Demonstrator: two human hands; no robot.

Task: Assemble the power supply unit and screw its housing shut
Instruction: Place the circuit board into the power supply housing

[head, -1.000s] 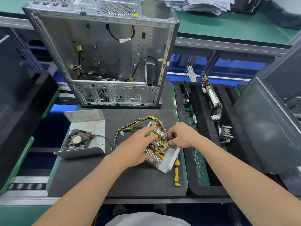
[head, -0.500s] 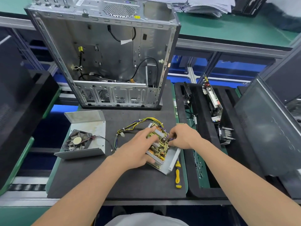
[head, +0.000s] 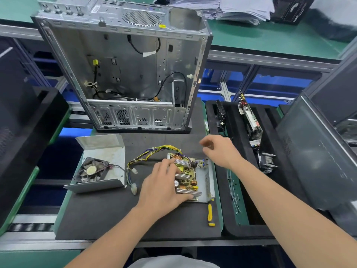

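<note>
Reach seems the reason for the yellow screwdriver's spot: it lies on the black mat just in front of the power supply, close by for the screws to come. Just beyond it sits the task's thing, an open metal base with a perforated side wall and the circuit board lying in it, at the right side of the mat. The left hand clasps the board, fingers bent over its ribbed silver heat sinks, probably to keep it seated and stop the base sliding. The board looks crowded: a copper coil at the far end, a dark capacitor, yellowish parts between the heat sinks. A bundle of yellow, black and blue wires trails from its far corner out to the left, ending in pale plugs on the mat. Farther left, well apart, the bent metal cover lies inside up with its fan showing, not yet fitted, so closing is still ahead. The right hand hovers above the far right corner of the base, fingers curled and blurred; whether it pinches something small I cannot tell. Behind stands an opened computer case, with stacked papers beyond.
</note>
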